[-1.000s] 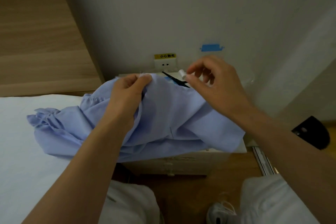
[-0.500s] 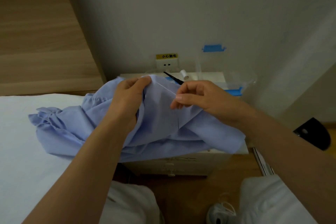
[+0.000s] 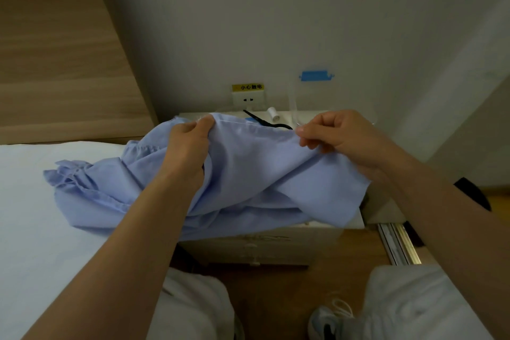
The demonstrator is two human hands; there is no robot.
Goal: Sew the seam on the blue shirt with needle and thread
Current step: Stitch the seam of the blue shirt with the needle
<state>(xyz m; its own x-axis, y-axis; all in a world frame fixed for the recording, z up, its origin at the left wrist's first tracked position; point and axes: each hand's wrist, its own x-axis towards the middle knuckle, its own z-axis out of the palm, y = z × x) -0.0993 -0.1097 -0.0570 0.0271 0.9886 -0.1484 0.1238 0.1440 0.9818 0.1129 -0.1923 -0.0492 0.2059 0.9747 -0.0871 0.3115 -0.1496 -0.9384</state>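
The blue shirt [image 3: 254, 174] lies draped over the nightstand and the bed's edge, its hem held up and stretched between both hands. My left hand [image 3: 187, 146] grips the hem at its left end, thumb on top. My right hand [image 3: 339, 135] pinches the hem at the right end between thumb and fingers. A white stitched line runs along the raised edge. The needle and the thread are too small to make out. A white thread spool [image 3: 273, 114] lies on the nightstand behind the shirt, next to black scissors [image 3: 265, 121].
The white nightstand [image 3: 276, 246] stands against the wall under a socket [image 3: 248, 98]. A clear plastic box [image 3: 306, 107] sits at its back right. The white bed [image 3: 41, 215] is at left. My knees and a shoe are below.
My right hand came down from near the spool to the cloth, then slid right along the hem and took hold of it, pulling the edge taut. My left hand kept its grip.
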